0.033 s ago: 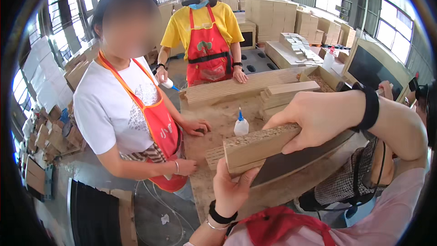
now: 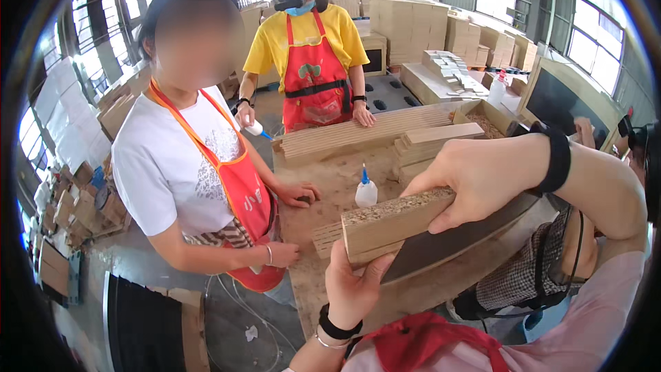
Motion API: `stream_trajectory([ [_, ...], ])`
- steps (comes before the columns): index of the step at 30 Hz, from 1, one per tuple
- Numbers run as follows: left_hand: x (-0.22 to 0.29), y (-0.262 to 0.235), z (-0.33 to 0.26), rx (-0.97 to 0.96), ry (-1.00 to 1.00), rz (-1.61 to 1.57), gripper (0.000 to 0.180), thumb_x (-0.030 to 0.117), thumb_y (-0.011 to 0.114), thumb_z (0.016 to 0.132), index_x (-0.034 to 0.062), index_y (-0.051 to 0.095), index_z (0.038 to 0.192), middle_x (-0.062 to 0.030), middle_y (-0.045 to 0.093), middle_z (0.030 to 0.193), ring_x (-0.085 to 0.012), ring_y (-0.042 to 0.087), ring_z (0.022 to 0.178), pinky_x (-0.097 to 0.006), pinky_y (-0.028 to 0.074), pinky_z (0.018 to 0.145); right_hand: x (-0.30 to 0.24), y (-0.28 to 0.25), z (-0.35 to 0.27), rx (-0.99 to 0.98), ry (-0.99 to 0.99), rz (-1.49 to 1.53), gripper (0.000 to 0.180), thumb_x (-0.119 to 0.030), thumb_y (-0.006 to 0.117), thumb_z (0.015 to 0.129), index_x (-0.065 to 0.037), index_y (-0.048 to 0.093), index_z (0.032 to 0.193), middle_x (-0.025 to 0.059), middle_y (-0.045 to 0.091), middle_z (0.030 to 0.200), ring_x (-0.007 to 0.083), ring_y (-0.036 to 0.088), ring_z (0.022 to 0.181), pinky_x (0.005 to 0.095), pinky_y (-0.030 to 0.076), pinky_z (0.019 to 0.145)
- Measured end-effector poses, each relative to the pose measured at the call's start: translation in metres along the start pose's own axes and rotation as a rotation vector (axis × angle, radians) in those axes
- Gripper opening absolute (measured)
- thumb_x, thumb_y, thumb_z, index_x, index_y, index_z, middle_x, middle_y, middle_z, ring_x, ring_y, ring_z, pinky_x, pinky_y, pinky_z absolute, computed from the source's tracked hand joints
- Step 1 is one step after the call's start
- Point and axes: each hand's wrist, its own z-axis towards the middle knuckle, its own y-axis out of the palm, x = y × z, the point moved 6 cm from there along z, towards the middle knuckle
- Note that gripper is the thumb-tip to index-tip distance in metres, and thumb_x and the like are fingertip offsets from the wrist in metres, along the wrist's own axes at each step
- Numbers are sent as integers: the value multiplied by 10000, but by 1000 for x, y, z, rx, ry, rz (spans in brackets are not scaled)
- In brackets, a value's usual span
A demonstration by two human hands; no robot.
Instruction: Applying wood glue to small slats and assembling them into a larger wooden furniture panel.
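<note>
Both my hands hold one short piece of particle board [image 2: 392, 226] above the worktable, its rough chip edge facing up and a smooth wood-toned face toward the left front. My left hand [image 2: 354, 279] grips the lower left end, thumb and fingers closed on it from below. From above, my right hand [image 2: 475, 176] clasps the other end, with the thumb on the near face. Behind the board a white glue bottle [image 2: 366, 193] with a blue nozzle stands upright on the table. A slotted light wooden piece [image 2: 328, 240] lies partly hidden by the board.
Stacked boards [image 2: 437, 139] and a row of long strips [image 2: 365, 131] lie on the worktable [image 2: 303, 217]. A dark panel [image 2: 441, 248] lies below my hands. At left stands a co-worker in white [image 2: 172, 145]; across, one in yellow [image 2: 310, 62] holds another glue bottle [image 2: 255, 128].
The board and my left hand sit very slightly farther right. Both hands keep the same grip, and the co-workers look unmoved.
</note>
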Motion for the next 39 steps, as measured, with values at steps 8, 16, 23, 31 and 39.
stream_trajectory([
  [8, -5, -2, 3, 15, 26, 33, 341, -19, 681, 850, -17, 493, 1134, -101, 667, 1011, -124, 640, 931, -269, 525, 796, 2, 2, 4, -84, 49, 192, 379, -130, 711, 774, -20, 613, 1123, 165, 681, 859, 259, 648, 789, 359, 488, 726],
  [16, -10, -3, 6, -40, -28, -50, 363, -13, 679, 852, -16, 475, 1152, -98, 657, 1020, -116, 629, 945, -275, 526, 817, -2, 2, 9, -58, -28, 118, 276, -89, 708, 800, -18, 612, 1049, 142, 684, 829, 240, 661, 752, 331, 496, 677],
  [23, -15, -3, 34, -91, 16, 13, 407, -18, 671, 852, -45, 438, 1184, -118, 643, 1045, -138, 629, 966, -281, 520, 820, 10, -8, 26, -33, -25, 121, 433, -64, 700, 731, -43, 605, 1153, 200, 665, 820, 361, 641, 769, 390, 496, 676],
  [31, -37, -1, 78, -97, 3, -88, 421, -29, 664, 852, -46, 433, 1203, -119, 642, 1050, -131, 615, 960, -275, 509, 827, 41, -26, 56, -30, -13, 101, 353, -72, 694, 737, -33, 618, 1080, 193, 661, 808, 359, 635, 770, 385, 493, 677],
  [39, -45, -15, 88, -89, 48, 0, 395, -20, 656, 864, -43, 434, 1190, -105, 630, 1072, -125, 607, 959, -275, 500, 821, 48, -21, 72, 91, -13, -137, 396, -249, 735, 772, -24, 594, 1067, 187, 646, 813, 365, 637, 796, 407, 492, 693],
])
